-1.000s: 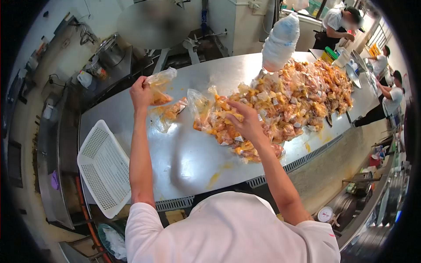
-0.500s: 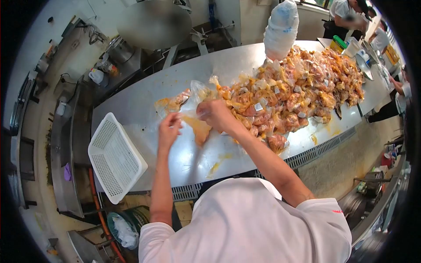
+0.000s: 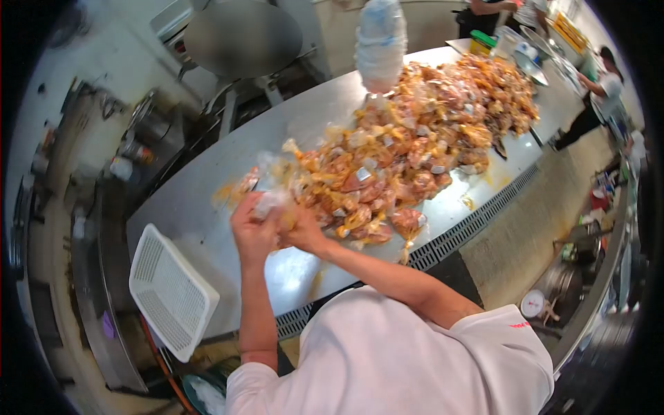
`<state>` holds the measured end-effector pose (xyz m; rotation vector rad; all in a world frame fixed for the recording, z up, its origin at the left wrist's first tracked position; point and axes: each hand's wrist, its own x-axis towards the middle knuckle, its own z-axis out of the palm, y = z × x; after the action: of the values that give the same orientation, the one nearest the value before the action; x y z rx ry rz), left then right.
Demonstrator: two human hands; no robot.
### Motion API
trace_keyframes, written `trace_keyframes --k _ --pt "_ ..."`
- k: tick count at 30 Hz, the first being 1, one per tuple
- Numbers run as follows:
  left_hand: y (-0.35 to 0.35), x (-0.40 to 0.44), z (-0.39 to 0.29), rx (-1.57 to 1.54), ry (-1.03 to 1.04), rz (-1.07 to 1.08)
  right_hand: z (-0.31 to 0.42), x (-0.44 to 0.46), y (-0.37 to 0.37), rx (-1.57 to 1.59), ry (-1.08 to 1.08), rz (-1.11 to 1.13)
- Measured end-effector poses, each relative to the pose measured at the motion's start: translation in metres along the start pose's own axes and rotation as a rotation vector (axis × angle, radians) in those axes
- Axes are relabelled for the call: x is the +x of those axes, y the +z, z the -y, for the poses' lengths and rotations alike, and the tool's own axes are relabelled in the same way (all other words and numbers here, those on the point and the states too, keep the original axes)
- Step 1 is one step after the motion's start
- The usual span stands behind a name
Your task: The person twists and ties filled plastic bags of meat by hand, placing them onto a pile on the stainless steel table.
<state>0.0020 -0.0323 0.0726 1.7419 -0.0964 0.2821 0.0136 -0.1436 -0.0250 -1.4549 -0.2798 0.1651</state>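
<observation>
My left hand (image 3: 253, 227) is closed on a crumpled clear plastic bag (image 3: 271, 203) above the steel table (image 3: 169, 211). Close against it, my right hand (image 3: 303, 229) grips the same bag, its fingertips partly hidden by plastic and blur. Something yellowish shows between the two hands. Just beyond them begins a large heap of knotted plastic bags of raw, orange-tinted meat (image 3: 408, 142), some with white labels. One separate bag of meat (image 3: 238, 183) lies past my left hand.
At the table's left edge sits a white perforated basket (image 3: 207, 294). A tall stack of whitish plastic-wrapped containers (image 3: 380, 45) stands behind the heap. A floor grate (image 3: 477, 211) runs along the near side. Other people (image 3: 602, 90) are at the far right.
My right hand has come left and down to meet my left hand, and the bag is bunched between them. The view has shifted, with the heap now lower and further left.
</observation>
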Motion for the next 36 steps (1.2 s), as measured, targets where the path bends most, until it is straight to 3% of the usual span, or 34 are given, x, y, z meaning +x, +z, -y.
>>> trace_keyframes --k 1,3,4,6,8,9,11,12,14,16,17,19,21,23,24,25,26,27,29,30,32,33,35,36 --pt "-0.004 0.002 -0.002 -0.030 -0.009 -0.027 -0.007 0.003 0.003 -0.011 -0.008 -0.036" --pt "-0.025 0.013 0.012 -0.030 0.008 -0.094 -0.027 0.015 -0.001 0.278 -0.055 -0.035" --pt "-0.025 0.011 0.006 0.016 0.123 -0.154 -0.018 0.016 -0.011 0.270 -0.067 -0.061" --pt "-0.028 0.004 -0.011 0.048 0.249 -0.194 -0.001 0.020 -0.029 0.199 0.187 0.015" --pt "-0.031 -0.006 -0.025 0.394 0.595 -0.003 0.002 0.027 -0.039 0.087 0.213 0.027" --pt "-0.026 -0.006 -0.036 0.380 0.599 0.005 0.002 0.030 -0.042 -0.023 0.244 0.064" --pt "-0.006 -0.009 -0.055 0.659 0.709 0.491 -0.001 0.035 -0.044 -0.221 0.113 0.130" --pt "0.000 -0.011 -0.052 0.852 0.646 0.545 0.000 0.035 -0.046 -0.320 0.051 0.171" --pt "-0.001 -0.006 -0.015 0.926 0.564 0.530 0.008 0.032 -0.047 -0.441 0.025 0.233" --pt "-0.024 0.002 0.067 1.022 0.416 0.513 0.010 0.031 -0.049 -0.470 0.065 0.254" --pt "-0.037 0.008 0.095 1.016 0.426 0.516 0.001 0.032 -0.050 -0.643 -0.040 0.319" --pt "-0.049 0.016 0.119 0.945 0.245 0.770 -0.008 0.030 -0.054 -0.989 -0.241 0.442" --pt "-0.054 0.016 0.119 0.866 0.371 0.719 -0.003 0.027 -0.056 -1.051 -0.212 0.457" --pt "-0.059 0.016 0.112 0.786 0.482 0.657 0.003 0.027 -0.058 -0.798 0.051 0.570" --pt "-0.063 0.016 0.109 0.687 0.211 0.685 -0.002 0.030 -0.059 -0.800 0.053 0.568" --pt "-0.067 0.017 0.109 0.580 -0.057 0.704 -0.009 0.035 -0.061 -0.862 -0.219 0.505" --pt "-0.073 0.017 0.117 0.522 -0.111 0.718 -0.017 0.038 -0.063 -0.913 -0.491 0.434" --pt "-0.075 0.017 0.117 0.520 -0.109 0.722 -0.011 0.036 -0.062 -0.917 -0.489 0.431" --pt "-0.079 0.015 0.113 0.400 -0.376 0.759 0.008 0.030 -0.058 -0.868 -0.450 0.215" --pt "-0.080 0.014 0.109 0.400 -0.377 0.757 0.004 0.033 -0.057 -0.868 -0.450 0.216" --pt "-0.083 0.003 0.099 0.006 -0.357 0.635 -0.012 0.043 -0.048 -0.844 -0.300 -0.059" --pt "-0.079 -0.002 0.091 -0.126 -0.319 0.575 -0.007 0.046 -0.043 -0.830 -0.307 -0.030" --pt "-0.055 -0.017 0.064 -0.391 -0.255 0.486 0.016 0.050 -0.038 -0.335 -0.201 -0.114" --pt "-0.036 -0.028 0.053 -0.529 -0.239 0.491 0.023 0.050 -0.029 -0.314 -0.198 -0.064"
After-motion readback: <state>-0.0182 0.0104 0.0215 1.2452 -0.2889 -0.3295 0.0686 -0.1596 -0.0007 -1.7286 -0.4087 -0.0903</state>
